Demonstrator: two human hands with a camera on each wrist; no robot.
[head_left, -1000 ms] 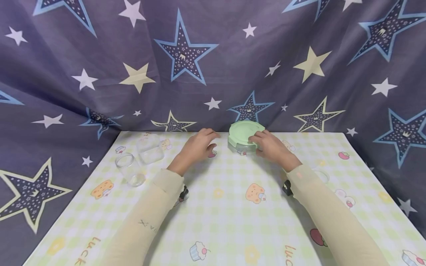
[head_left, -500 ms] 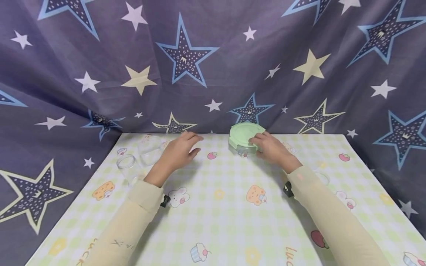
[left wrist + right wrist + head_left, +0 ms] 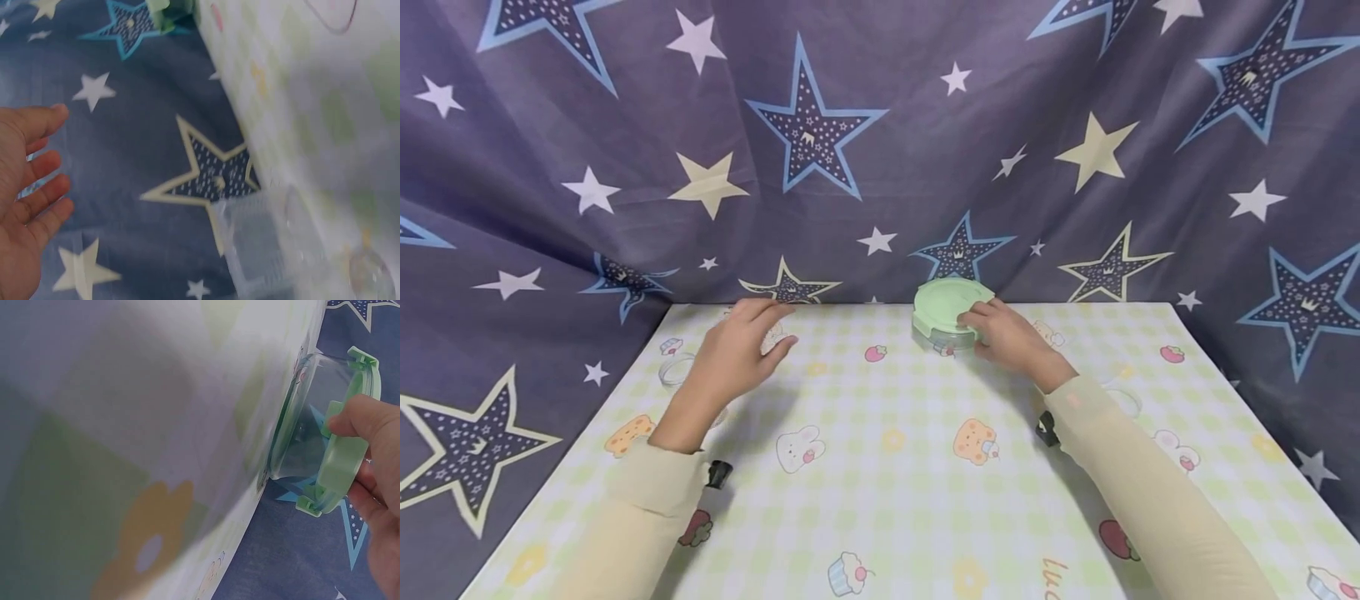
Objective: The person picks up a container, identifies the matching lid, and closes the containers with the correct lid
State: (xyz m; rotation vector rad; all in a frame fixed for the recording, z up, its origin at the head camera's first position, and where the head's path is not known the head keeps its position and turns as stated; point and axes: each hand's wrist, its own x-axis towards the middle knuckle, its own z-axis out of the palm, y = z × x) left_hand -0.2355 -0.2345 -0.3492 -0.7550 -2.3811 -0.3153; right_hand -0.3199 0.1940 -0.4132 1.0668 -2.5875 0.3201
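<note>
At the back of the table stands a round clear food container (image 3: 953, 340) with a pale green clip-on lid (image 3: 345, 464). My right hand (image 3: 1011, 340) grips its lid edge; in the right wrist view the thumb lies at a clip and the fingers go behind the rim. My left hand (image 3: 730, 354) hovers over the left side, fingers apart and loosely bent, holding nothing. Behind it is a clear jar (image 3: 676, 368), mostly hidden in the head view. A clear squarish container (image 3: 259, 240) shows in the left wrist view, apart from the left hand.
A checked cloth with cartoon prints covers the table (image 3: 887, 500). A faint clear round object (image 3: 1126, 403) lies beside the right forearm. A dark star-patterned curtain (image 3: 880, 142) hangs along the table's back edge and sides.
My left hand has moved left, from near the food container to over the clear jar and squarish container. The right hand has stayed on the food container.
</note>
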